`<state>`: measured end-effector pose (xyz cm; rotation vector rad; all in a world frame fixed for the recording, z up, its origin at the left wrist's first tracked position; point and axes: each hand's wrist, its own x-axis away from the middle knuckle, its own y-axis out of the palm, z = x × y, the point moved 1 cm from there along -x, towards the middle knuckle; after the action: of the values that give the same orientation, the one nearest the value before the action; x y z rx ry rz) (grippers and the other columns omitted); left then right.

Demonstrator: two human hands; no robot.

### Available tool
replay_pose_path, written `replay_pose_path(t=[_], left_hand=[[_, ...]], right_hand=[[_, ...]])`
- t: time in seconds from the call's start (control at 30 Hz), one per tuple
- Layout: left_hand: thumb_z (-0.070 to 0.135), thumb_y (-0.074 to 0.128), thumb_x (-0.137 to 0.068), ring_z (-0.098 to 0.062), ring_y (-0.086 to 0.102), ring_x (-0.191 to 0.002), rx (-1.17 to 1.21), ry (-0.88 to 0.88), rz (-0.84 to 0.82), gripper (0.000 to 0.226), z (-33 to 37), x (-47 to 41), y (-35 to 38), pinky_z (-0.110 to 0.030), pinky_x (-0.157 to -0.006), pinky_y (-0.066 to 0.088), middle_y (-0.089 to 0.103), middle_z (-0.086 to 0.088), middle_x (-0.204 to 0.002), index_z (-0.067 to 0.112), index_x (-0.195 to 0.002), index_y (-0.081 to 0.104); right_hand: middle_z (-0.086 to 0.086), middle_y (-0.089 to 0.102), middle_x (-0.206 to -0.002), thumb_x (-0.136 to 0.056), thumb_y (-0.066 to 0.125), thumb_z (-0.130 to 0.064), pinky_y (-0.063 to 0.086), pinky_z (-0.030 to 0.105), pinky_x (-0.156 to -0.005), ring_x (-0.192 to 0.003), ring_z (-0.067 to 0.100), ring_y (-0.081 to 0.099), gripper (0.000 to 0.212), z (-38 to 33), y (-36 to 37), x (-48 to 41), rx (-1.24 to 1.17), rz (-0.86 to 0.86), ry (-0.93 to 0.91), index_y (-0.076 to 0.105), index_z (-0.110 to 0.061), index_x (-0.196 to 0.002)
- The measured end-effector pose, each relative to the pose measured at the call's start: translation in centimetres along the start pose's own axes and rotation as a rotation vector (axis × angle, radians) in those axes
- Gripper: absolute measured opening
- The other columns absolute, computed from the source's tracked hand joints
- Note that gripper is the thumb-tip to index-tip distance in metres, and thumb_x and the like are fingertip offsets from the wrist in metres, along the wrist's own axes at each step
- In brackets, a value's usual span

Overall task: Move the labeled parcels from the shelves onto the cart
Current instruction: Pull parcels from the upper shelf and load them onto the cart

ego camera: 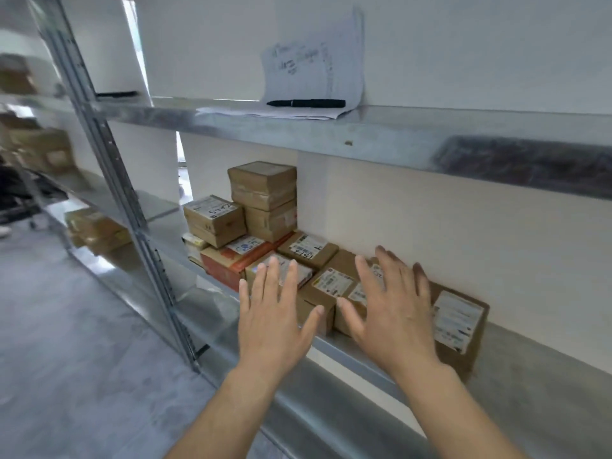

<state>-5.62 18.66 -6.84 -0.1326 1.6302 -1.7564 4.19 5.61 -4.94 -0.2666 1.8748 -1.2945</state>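
Observation:
Several brown cardboard parcels with white labels lie on the metal shelf (516, 369). A flat row sits at the front: one labeled parcel (326, 288) between my hands and another (458, 321) at the right end. Behind them lies a parcel marked in black pen (308, 248), and a taller stack (263, 193) stands at the back left. My left hand (273, 313) hovers flat, fingers spread, in front of the row. My right hand (394, 304) is spread over the middle parcels. Neither hand holds anything. No cart is in view.
A red-orange box (228, 265) lies under the left parcels. The upper shelf (364, 134) carries papers and a black pen (306, 103). A steel upright (109, 167) stands at the left, with more blurred boxes (43, 150) beyond and grey floor below.

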Motion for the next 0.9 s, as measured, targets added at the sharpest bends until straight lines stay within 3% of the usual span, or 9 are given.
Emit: replay_pose_path(t=[0.17,0.23,0.37,0.5,0.6,0.7,0.8,0.9], left_hand=[[0.071,0.011,-0.086,-0.019,-0.017,-0.144,-0.083,-0.108,-0.022,0.081,-1.9,-1.2,0.5,-0.039,-0.114,-0.014,-0.015,-0.004,-0.158,0.026,-0.150,-0.010],[0.073,0.007,-0.083,-0.018,-0.016,-0.144,-0.098,-0.156,-0.018,0.083,-3.3,-1.8,0.5,-0.038,-0.114,-0.014,-0.015,-0.002,-0.158,0.027,-0.149,-0.010],[0.065,0.023,-0.091,-0.017,-0.016,-0.145,-0.081,-0.241,-0.038,0.077,-6.5,-3.5,0.8,-0.039,-0.117,-0.010,-0.014,-0.001,-0.158,0.027,-0.149,-0.011],[0.065,0.024,-0.091,-0.017,-0.015,-0.145,-0.048,-0.241,-0.069,0.078,-10.1,-5.5,2.3,-0.039,-0.117,-0.010,-0.013,-0.001,-0.158,0.027,-0.150,-0.010],[0.064,0.025,-0.091,-0.016,-0.014,-0.145,-0.023,-0.218,-0.091,0.077,-13.7,-7.6,3.1,-0.038,-0.117,-0.009,-0.012,0.000,-0.158,0.027,-0.150,-0.009],[0.064,0.027,-0.091,-0.015,-0.007,-0.146,0.015,-0.196,-0.096,0.077,-18.5,-10.0,3.4,-0.036,-0.118,-0.004,-0.006,0.001,-0.159,0.027,-0.151,-0.004],[0.063,0.030,-0.091,-0.017,0.001,-0.146,0.060,-0.189,-0.107,0.077,-23.7,-12.7,3.4,-0.034,-0.118,0.004,0.000,0.000,-0.160,0.026,-0.151,0.001],[0.062,0.032,-0.091,-0.017,0.008,-0.145,0.108,-0.173,-0.133,0.077,-27.9,-15.9,3.2,-0.031,-0.116,0.011,0.004,-0.001,-0.159,0.024,-0.151,0.003]], right_hand=[[0.019,0.056,-0.130,-0.075,0.070,-0.049,0.037,0.056,-0.101,-0.115,0.035,0.058,0.063,-0.6,2.0,-3.6,-0.035,-0.027,-0.061,0.060,-0.012,-0.124],[0.019,0.058,-0.128,-0.074,0.072,-0.048,0.043,0.055,-0.095,-0.110,0.036,0.060,0.062,-1.7,2.9,-4.7,-0.059,-0.035,-0.101,0.062,-0.011,-0.122],[0.018,0.062,-0.121,-0.070,0.075,-0.047,0.055,0.047,-0.078,-0.101,0.036,0.064,0.061,-4.2,4.7,-6.5,-0.071,-0.089,-0.132,0.065,-0.010,-0.118],[0.016,0.064,-0.118,-0.072,0.075,-0.048,0.056,0.042,-0.073,-0.100,0.034,0.064,0.060,-6.8,6.8,-8.4,-0.043,-0.147,-0.134,0.065,-0.010,-0.116],[0.014,0.054,-0.133,-0.087,0.056,-0.048,0.051,0.042,-0.086,-0.116,0.033,0.055,0.057,-9.9,8.7,-10.5,-0.071,-0.179,-0.126,0.055,-0.012,-0.130],[0.015,0.059,-0.127,-0.085,0.051,-0.049,0.052,0.044,-0.082,-0.109,0.035,0.060,0.055,-13.7,10.8,-12.7,-0.088,-0.181,-0.083,0.060,-0.011,-0.124],[0.002,0.038,-0.147,-0.096,0.037,-0.053,0.039,0.037,-0.100,-0.130,0.025,0.042,0.055,-17.5,13.1,-15.1,-0.150,-0.304,-0.016,0.039,-0.022,-0.142],[-0.001,0.035,-0.149,-0.096,0.036,-0.055,0.037,0.031,-0.101,-0.132,0.020,0.038,0.058,-20.5,14.8,-17.5,-0.195,-0.363,0.111,0.034,-0.025,-0.145]])
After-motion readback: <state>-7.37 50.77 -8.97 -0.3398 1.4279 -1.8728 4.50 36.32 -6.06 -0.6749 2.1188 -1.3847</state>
